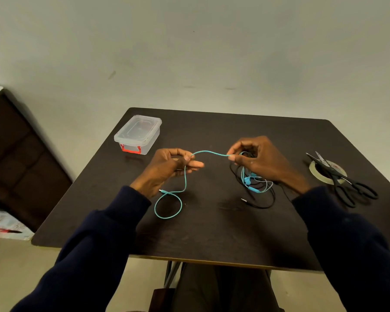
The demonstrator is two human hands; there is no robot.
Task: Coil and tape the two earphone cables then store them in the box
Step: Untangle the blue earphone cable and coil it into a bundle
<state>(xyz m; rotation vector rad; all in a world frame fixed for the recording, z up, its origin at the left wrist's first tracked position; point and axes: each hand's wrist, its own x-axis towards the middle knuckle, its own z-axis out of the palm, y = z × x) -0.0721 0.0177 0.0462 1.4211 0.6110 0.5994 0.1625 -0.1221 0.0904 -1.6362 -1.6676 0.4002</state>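
- Left hand [167, 167] and right hand [254, 161] are each pinching the teal cable [208, 152], coiling barely begun.
- Black cable [267, 199] is lying tangled right.
- Tape [315, 172] untouched; box [138, 134] closed, far left.

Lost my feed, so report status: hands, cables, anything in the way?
Left hand and right hand both pinch the thin teal earphone cable, uncoiled. Black earphone cable tangled beneath right hand. Clear plastic box, lid on, far left; nothing blocking.
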